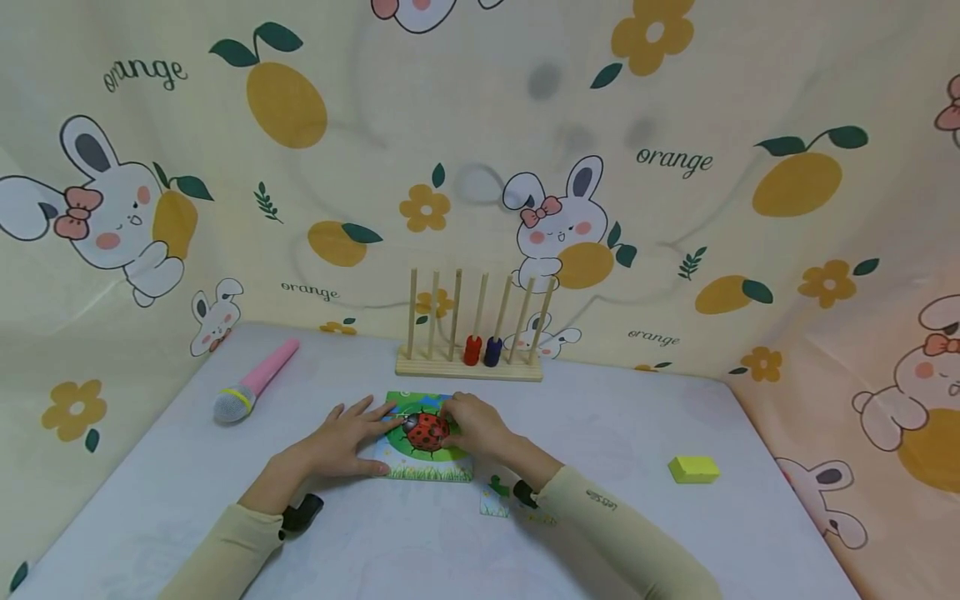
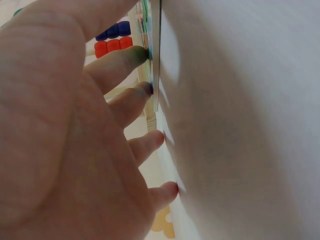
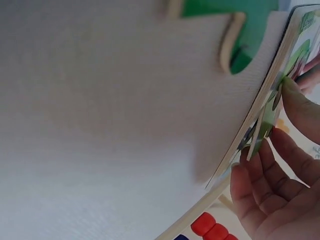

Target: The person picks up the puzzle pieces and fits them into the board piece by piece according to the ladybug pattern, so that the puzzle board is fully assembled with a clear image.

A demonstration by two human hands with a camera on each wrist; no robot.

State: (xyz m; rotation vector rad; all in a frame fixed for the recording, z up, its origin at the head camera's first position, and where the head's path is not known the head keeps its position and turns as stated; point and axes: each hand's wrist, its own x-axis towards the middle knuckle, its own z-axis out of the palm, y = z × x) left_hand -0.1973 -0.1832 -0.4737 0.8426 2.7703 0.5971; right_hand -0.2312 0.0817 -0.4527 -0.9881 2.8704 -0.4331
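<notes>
A flat jigsaw board with a ladybug picture on a green and blue ground lies on the white table. My left hand is spread at its left side. In the left wrist view, fingertips touch the board, while the ring and little fingers reach the table. At the board's right part, my right hand pinches a green puzzle piece between thumb and fingers. That piece stands tilted against the board; its full outline is hidden. Loose puzzle pieces lie beside my right forearm, partly covered by it.
Behind the board stands a wooden peg rack with red beads and dark blue beads. A pink toy microphone lies at the back left. To the right sits a yellow-green block. A printed cloth hangs around the table.
</notes>
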